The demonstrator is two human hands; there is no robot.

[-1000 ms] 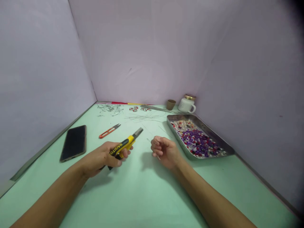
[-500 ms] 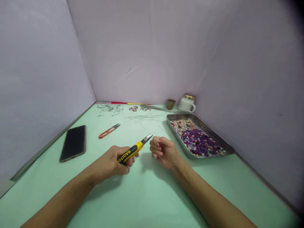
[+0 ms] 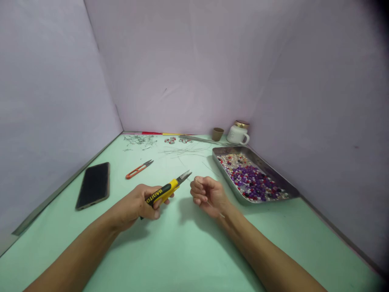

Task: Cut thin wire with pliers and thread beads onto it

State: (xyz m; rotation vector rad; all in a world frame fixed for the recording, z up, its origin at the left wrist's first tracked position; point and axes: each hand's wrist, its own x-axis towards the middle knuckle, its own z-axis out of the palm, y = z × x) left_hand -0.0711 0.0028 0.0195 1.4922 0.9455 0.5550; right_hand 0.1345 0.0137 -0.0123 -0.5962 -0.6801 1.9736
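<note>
My left hand [image 3: 142, 205] is wrapped round a pair of yellow-and-black pliers [image 3: 165, 192], lettered along the handle. Their metal jaws point right and up, a short way from my other hand. Closed fingers of my right hand [image 3: 208, 194] pinch a thin wire [image 3: 216, 209], whose tail runs down across the palm toward the wrist. The wire's other end by the fingertips is too fine to follow clearly. Both hands are above the pale green table [image 3: 176, 247].
At right stands a metal tray [image 3: 235, 192] of mixed beads. A phone [image 3: 93, 185] and orange thread snips [image 3: 139, 169] lie left. Farther back are loose wires [image 3: 182, 151], small bead clusters [image 3: 170, 140], a brown cup [image 3: 217, 134] and a lidded white mug [image 3: 238, 134].
The pliers in my left hand have drawn back slightly left and down, and their jaws look a little more apart. The wire's tail in my right hand has shifted toward the wrist.
</note>
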